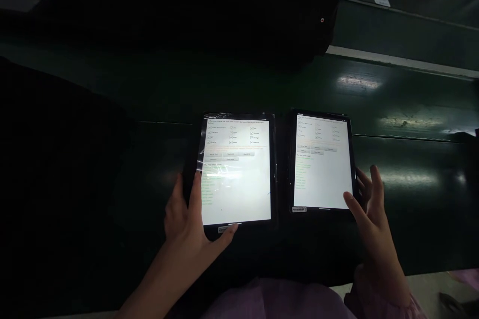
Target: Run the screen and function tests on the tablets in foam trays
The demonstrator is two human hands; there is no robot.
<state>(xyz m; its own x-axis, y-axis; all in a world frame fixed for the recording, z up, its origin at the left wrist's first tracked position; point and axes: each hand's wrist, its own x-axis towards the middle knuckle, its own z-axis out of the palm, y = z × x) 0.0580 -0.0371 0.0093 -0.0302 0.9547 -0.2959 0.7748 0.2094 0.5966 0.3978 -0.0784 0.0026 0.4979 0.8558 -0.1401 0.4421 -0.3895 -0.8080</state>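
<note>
Two tablets with lit white screens are side by side above a dark green surface, a narrow gap between them. My left hand (192, 222) grips the left tablet (243, 194) at its lower left, fingers along the side edge and thumb on the bottom edge. Clear film with bright reflections covers that tablet. At the lower right corner of the right tablet (324, 174), my right hand (372, 209) has its thumb on the front and some fingers against the side. Both screens show checkboxes, grey buttons and lines of green text. A barcode label (299, 209) is on the right tablet's lower left corner.
The dark green work surface (419, 239) spreads around the tablets, with light reflections at the right. A large black object (224, 10) fills the top middle. Behind it at right runs a pale strip (404, 62). A lilac garment (277, 301) shows at the bottom.
</note>
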